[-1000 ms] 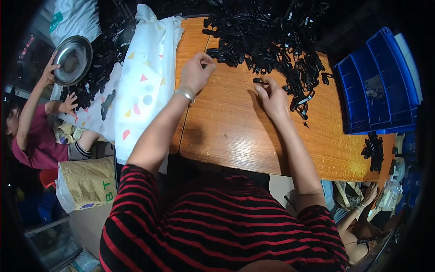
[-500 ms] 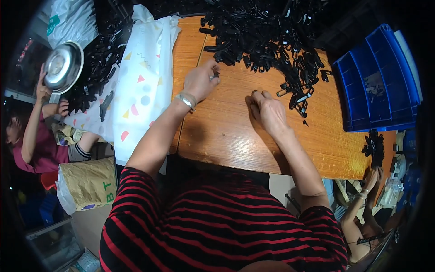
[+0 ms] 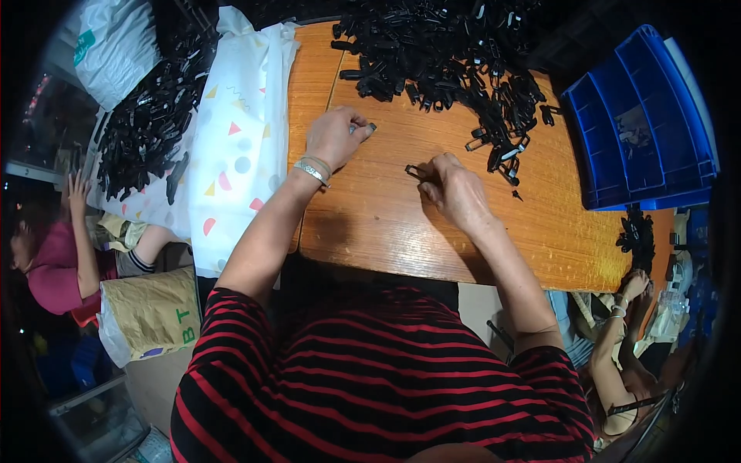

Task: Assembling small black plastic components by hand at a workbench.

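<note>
Right grip (image 3: 457,189): thumb and fingers pinched together on one end of black plastic frame-shaped clip (image 3: 414,170), which juts out at ten o'clock, just over desk (image 3: 370,220). Left grip (image 3: 336,137): thumb and fingertips closed on small dark piece (image 3: 371,127), its end showing near three o'clock. Heaped black clips (image 3: 440,58) at twelve o'clock from right grip; blue divided bin (image 3: 570,135) between two and three. Patterned white sheet (image 3: 241,143) at nine from left grip.

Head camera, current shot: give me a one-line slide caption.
Left hand holds a small dark piece, right hand a black looped piece, over a wooden table heaped with black parts.
</note>
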`<state>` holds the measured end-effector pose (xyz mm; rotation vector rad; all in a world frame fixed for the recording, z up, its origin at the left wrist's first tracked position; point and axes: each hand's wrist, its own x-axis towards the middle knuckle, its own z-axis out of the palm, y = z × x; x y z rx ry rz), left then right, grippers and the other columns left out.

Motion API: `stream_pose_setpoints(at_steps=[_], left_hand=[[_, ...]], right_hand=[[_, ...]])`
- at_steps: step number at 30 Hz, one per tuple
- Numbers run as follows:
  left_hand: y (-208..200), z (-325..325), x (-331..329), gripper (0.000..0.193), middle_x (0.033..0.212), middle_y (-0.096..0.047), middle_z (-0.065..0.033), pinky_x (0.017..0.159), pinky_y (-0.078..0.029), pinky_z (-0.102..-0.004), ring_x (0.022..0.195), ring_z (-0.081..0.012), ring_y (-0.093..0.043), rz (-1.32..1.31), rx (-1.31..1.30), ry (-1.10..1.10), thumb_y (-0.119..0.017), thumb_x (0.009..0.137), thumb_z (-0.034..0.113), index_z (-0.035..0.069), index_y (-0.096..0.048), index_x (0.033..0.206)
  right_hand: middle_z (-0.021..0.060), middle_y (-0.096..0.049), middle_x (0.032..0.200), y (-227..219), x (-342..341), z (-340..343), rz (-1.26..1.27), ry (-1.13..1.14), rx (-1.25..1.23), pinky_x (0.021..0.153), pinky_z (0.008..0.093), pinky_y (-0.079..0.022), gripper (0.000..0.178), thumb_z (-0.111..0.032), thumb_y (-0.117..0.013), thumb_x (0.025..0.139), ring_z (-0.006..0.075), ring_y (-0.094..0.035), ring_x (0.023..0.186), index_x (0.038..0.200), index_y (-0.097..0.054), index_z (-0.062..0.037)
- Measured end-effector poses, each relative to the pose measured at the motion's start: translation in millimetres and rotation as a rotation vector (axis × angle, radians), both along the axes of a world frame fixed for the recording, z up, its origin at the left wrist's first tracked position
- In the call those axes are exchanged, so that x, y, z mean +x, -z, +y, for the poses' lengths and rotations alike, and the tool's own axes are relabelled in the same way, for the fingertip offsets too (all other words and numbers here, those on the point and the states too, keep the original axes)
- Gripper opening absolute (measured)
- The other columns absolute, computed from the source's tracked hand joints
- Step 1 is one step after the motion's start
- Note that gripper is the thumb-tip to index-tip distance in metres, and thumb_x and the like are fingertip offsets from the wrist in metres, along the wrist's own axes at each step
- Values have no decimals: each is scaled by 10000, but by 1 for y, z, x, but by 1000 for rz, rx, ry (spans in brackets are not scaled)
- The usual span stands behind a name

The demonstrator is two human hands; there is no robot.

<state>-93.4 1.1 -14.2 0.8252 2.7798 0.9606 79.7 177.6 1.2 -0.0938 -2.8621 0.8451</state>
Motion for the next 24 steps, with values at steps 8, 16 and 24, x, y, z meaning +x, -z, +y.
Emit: stream_pose_setpoints(at_steps=[8, 16, 24], left_hand=[[-3, 3, 19, 249, 975, -653, -135, 756, -505, -394, 848, -312, -636, 90, -109, 108, -727, 783, 211, 75, -706, 991], [3, -15, 50, 241, 929, -640, -36, 665, -467, -223, 784, -93, -580, -804, 765, 141, -634, 905, 127, 1, -617, 1109], [-4, -17, 71, 265, 920, -646, -31, 664, -464, -185, 747, -65, -585, -1008, 1207, 158, -612, 910, 67, 6, -558, 1162]], right_hand=[[183, -617, 906, 13, -10, -9, 10, 78, 17, 645, 395, -505, 194, -63, -680, 805, 341, -629, 744, 968, -601, 6], [36, -634, 838, 23, -17, -37, 170, 170, -676, 619, 205, -466, 161, -50, -627, 901, 64, -581, 717, 1031, -562, 19], [31, -621, 908, 1, -16, -58, 371, 116, -748, 623, 186, -467, 205, -33, -637, 891, 58, -581, 737, 1080, -573, 13]])
